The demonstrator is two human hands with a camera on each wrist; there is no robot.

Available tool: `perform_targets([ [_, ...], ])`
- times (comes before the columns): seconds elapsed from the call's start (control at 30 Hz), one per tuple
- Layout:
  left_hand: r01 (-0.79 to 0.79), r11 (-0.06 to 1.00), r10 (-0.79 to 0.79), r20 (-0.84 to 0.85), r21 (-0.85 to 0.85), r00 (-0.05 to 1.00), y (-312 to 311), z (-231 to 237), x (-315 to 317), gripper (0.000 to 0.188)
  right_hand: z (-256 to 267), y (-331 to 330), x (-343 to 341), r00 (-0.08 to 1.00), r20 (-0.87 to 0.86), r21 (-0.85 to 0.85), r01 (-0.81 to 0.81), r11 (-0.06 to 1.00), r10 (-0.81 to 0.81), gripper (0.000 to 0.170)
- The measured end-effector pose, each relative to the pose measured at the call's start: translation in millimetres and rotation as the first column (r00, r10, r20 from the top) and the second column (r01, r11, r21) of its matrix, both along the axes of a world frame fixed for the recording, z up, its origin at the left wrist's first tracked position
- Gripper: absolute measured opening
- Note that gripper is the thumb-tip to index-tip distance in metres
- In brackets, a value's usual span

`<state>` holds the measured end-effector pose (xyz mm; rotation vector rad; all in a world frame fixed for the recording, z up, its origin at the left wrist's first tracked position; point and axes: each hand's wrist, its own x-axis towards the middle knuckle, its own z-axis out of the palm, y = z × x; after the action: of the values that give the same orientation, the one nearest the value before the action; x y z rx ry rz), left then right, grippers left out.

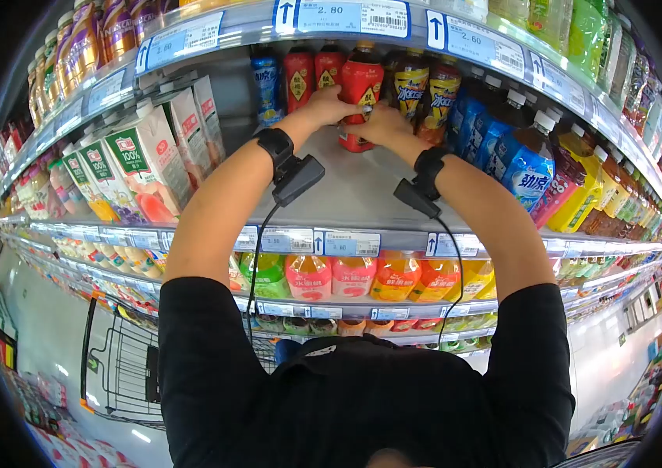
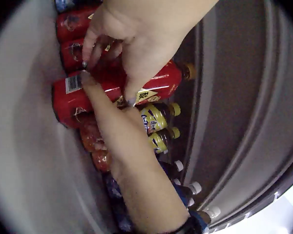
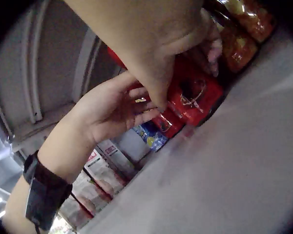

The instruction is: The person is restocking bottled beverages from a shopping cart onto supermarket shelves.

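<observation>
Both hands are at a red drink bottle [image 1: 362, 78] with a brown cap, standing on the shelf at the front of its row. My left hand [image 1: 326, 108] grips it from the left, around mid-height, with the thumb by the yellow diamond on the label in the left wrist view. From the right, my right hand [image 1: 387, 125] holds it lower down, its thumb [image 2: 94, 87] lying across the label near the barcode. Two more red bottles [image 1: 298, 78] stand left of and behind it. Yellow-labelled tea bottles [image 1: 410, 87] stand close on its right.
Juice cartons [image 1: 144, 160] line the shelf at left, and a blue bottle [image 1: 266, 86] stands beyond them. Blue bottles with white caps [image 1: 530, 160] fill the right side. A price rail [image 1: 346, 240] edges the shelf; another shelf hangs above. A shopping cart [image 1: 124, 366] stands on the floor behind.
</observation>
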<state>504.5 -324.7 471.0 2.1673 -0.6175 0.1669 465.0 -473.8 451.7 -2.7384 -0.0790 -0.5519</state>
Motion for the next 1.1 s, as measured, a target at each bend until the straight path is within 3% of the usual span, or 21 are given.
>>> perform_targets([
  [0.07, 0.002, 1.0, -0.002, -0.049, 0.017, 0.999, 0, 4, 3, 0.04, 3, -7, -1, 0.993, -0.012, 0.013, -0.115, 0.993, 0.115, 0.078],
  [0.1, 0.018, 1.0, -0.019, -0.106, -0.009, 0.994, 0, 6, 5, 0.039, 11, -10, -13, 0.958, -0.185, 0.161, -0.192, 0.968, 0.22, 0.061],
  [0.27, 0.103, 0.994, -0.112, -0.261, -0.049, 0.959, 5, 16, 3, 0.037, 11, -4, -7, 0.945, -0.29, 0.231, -0.084, 0.969, 0.151, 0.044],
  [0.33, -0.058, 0.936, -0.002, 0.171, 0.347, 0.985, 5, 12, 16, 0.042, 8, -2, 4, 0.948, -0.282, 0.236, -0.079, 0.968, 0.147, 0.039],
  [0.4, -0.139, 0.884, 0.05, 0.206, 0.446, 0.977, 2, 12, 7, 0.047, 4, -1, 11, 0.953, -0.266, 0.296, -0.063, 0.953, 0.146, 0.038],
  [0.6, -0.263, 0.872, 0.099, 0.376, 0.414, 0.921, -6, 4, 8, 0.046, 1, 0, 23, 0.946, -0.291, 0.329, -0.042, 0.943, 0.144, 0.043],
  [0.77, -0.231, 0.901, 0.085, 0.372, 0.367, 0.924, -7, -2, 22, 0.047, 8, 0, 30, 0.904, -0.402, 0.315, -0.013, 0.949, 0.146, 0.047],
  [0.97, -0.131, 0.956, 0.098, 0.138, 0.26, 0.986, -7, -4, 28, 0.041, 2, -5, 40, 0.904, -0.393, 0.333, -0.032, 0.942, 0.17, 0.047],
  [1.1, -0.176, 0.924, 0.116, 0.19, 0.339, 0.975, -7, -2, 21, 0.044, 5, -1, 30, 0.916, -0.38, 0.305, -0.005, 0.952, 0.126, 0.044],
])
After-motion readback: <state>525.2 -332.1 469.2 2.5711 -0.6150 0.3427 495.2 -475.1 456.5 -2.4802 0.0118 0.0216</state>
